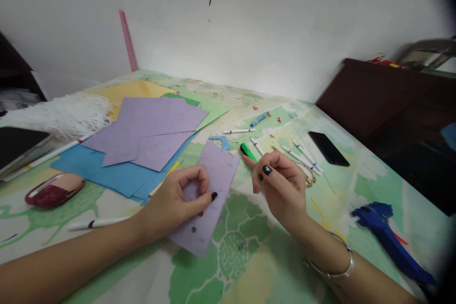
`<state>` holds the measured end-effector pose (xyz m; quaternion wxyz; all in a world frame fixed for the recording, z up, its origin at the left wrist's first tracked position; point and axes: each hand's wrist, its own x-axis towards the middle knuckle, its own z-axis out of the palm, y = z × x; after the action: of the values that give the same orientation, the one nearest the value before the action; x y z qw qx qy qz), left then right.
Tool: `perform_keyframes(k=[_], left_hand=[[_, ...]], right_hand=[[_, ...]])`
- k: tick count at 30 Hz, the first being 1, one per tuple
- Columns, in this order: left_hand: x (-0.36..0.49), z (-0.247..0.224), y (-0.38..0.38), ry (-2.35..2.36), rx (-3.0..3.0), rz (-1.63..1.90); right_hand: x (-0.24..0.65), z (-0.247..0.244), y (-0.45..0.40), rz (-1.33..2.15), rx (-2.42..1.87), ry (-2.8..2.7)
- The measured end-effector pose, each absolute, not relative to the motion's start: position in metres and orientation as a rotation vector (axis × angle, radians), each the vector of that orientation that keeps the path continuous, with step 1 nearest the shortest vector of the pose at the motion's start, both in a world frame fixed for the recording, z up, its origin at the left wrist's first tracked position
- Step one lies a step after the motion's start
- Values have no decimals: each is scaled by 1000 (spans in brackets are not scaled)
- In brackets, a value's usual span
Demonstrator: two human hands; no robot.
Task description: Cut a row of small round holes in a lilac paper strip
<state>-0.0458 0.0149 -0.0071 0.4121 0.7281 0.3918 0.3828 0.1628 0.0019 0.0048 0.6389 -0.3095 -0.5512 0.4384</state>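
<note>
A narrow purple paper strip [220, 166] with a small hole near its lower end lies tilted in front of me. My left hand [188, 194] has it between thumb and curled fingers, the thumb resting on its face. To the right of the strip, my right hand [278, 178] is raised with thumb and fingers drawn together; whatever may be between the fingertips is too small to make out. A green marker [248, 152] lies just beyond the right fingertips. Gold scissor handles [309, 175] show partly behind that hand.
Purple sheets [156, 118] overlap blue paper [96, 171] at the left, near white string [71, 114]. Several white pens [302, 159], a black phone [328, 148] and a blue glue gun [388, 237] lie right. A maroon object [53, 191] sits left.
</note>
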Motion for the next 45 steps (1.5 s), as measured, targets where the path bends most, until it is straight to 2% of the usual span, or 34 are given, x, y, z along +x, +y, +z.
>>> perform_keyframes(k=[16, 30, 45], left_hand=[[-45, -7, 15, 1078, 1954, 992], [-45, -7, 11, 1090, 2021, 933], [-46, -16, 13, 1010, 2084, 1018]], right_hand=[[166, -2, 2, 990, -659, -1421], [167, -2, 0, 496, -719, -1831], [167, -7, -2, 703, -731, -1659]])
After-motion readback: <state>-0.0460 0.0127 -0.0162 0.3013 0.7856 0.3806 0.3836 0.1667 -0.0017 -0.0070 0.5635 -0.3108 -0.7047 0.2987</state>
